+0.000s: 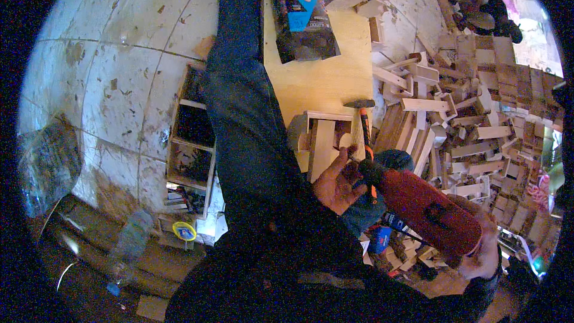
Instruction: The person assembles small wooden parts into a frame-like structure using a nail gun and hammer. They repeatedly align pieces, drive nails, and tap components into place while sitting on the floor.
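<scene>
Dark red with a black patch: the power drill [427, 209] at four o'clock. Orange and black on the hammer [364, 128] handle, grey on its head. Pale yellow-tan plywood for the surface [326, 78] at twelve o'clock. Black with a bright blue panel: the bag [302, 15] on it. Dark blue denim on the trouser leg [245, 101]. Off-white, stained brown: the floor tiles [113, 78] at ten o'clock.

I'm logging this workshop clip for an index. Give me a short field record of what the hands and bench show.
left hand: open, at the drill's front end
right hand: grips the red power drill at its rear
bench: pale board with a hammer, a small wooden frame, a dark bag
right of bench: heap of wood offcuts
</scene>
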The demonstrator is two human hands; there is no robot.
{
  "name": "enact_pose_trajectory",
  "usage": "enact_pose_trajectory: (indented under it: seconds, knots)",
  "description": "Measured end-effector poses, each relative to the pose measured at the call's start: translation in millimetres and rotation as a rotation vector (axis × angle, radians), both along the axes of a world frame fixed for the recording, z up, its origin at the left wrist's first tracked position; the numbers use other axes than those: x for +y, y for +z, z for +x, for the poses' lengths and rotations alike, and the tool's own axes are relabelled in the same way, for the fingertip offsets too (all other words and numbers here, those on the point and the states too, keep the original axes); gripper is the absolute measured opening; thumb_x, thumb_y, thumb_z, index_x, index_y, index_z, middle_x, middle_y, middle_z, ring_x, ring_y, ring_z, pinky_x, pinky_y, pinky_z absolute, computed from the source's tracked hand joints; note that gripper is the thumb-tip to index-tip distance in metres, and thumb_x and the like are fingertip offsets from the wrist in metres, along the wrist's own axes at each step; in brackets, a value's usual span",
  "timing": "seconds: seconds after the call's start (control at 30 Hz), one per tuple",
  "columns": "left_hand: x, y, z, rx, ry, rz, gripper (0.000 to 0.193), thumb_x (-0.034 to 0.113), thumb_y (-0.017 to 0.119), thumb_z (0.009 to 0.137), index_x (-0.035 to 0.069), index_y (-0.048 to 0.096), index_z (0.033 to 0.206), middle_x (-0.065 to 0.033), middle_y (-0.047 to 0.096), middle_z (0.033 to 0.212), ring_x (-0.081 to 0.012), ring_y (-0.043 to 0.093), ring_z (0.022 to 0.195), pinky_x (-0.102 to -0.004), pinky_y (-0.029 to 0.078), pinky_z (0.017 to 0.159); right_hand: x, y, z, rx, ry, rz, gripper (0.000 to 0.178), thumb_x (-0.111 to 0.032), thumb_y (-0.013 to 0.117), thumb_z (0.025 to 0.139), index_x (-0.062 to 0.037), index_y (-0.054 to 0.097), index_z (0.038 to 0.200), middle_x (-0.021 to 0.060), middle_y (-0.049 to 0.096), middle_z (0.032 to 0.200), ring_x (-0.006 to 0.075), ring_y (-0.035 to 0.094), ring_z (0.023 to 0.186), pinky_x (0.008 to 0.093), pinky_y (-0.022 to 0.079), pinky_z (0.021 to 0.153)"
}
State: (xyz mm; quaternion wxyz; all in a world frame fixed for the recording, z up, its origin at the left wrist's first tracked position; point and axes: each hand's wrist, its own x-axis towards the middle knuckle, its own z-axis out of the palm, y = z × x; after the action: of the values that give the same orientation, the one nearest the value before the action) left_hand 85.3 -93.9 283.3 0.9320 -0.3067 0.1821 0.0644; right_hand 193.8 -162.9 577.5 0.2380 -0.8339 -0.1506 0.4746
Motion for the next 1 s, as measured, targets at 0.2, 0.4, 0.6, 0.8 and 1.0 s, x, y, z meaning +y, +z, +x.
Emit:
enact_pose_trajectory:
  seconds: [0.2,0.4,0.6,0.8,1.0]
  knots:
    - [-14,-11,4,0.072,0.053,-0.043,0.031,0.039,0.053,0.093,0.023,0.052,0.121,-0.0022,0.063,0.1,-0.0187,0.061,0.097,-0.042,0.052,0.077,31,-10,12,-0.074,0.399,-0.11,0.088,-0.03,0.075,0.062,0.0068,0.037,0.132,0.0193,0.053,0.127,0.0275,0.055,0.115,0.0377,0.043,0.099]
    - [-16,-18,4,0.134,0.089,-0.103,0.031,0.037,0.052,0.094,0.02,0.053,0.121,-0.0034,0.062,0.107,-0.0201,0.061,0.099,-0.0425,0.052,0.08,54,-21,11,-0.092,0.473,-0.103,0.076,-0.024,0.074,0.064,0.0055,0.045,0.127,0.0168,0.06,0.116,0.0252,0.06,0.107,0.0352,0.045,0.094]
    - [-11,-14,4,0.135,0.149,-0.102,0.03,0.035,0.049,0.096,0.015,0.056,0.117,-0.005,0.064,0.107,-0.0218,0.064,0.093,-0.0434,0.055,0.076,77,-20,17,-0.244,1.027,-0.136,0.074,-0.023,0.078,0.058,0.0002,0.052,0.123,0.0194,0.062,0.108,0.033,0.066,0.091,0.0397,0.053,0.077]
    - [7,-20,-9,0.175,-0.082,0.124,0.032,0.035,0.053,0.094,0.012,0.058,0.115,-0.0061,0.067,0.097,-0.0193,0.066,0.079,-0.0371,0.055,0.064,86,-22,16,-0.358,1.246,-0.185,0.082,-0.029,0.083,0.05,-0.0082,0.054,0.124,0.0195,0.062,0.102,0.0381,0.065,0.084,0.0432,0.054,0.072]
    - [37,-25,-25,1.207,-0.054,1.899,0.052,0.034,0.08,0.07,0.006,0.059,0.109,-0.0104,0.066,0.095,-0.0216,0.063,0.08,-0.0362,0.051,0.066,78,-25,19,-0.442,1.313,-0.167,0.085,-0.03,0.083,0.051,-0.0094,0.052,0.127,0.0212,0.061,0.101,0.0392,0.064,0.082,0.045,0.053,0.069]
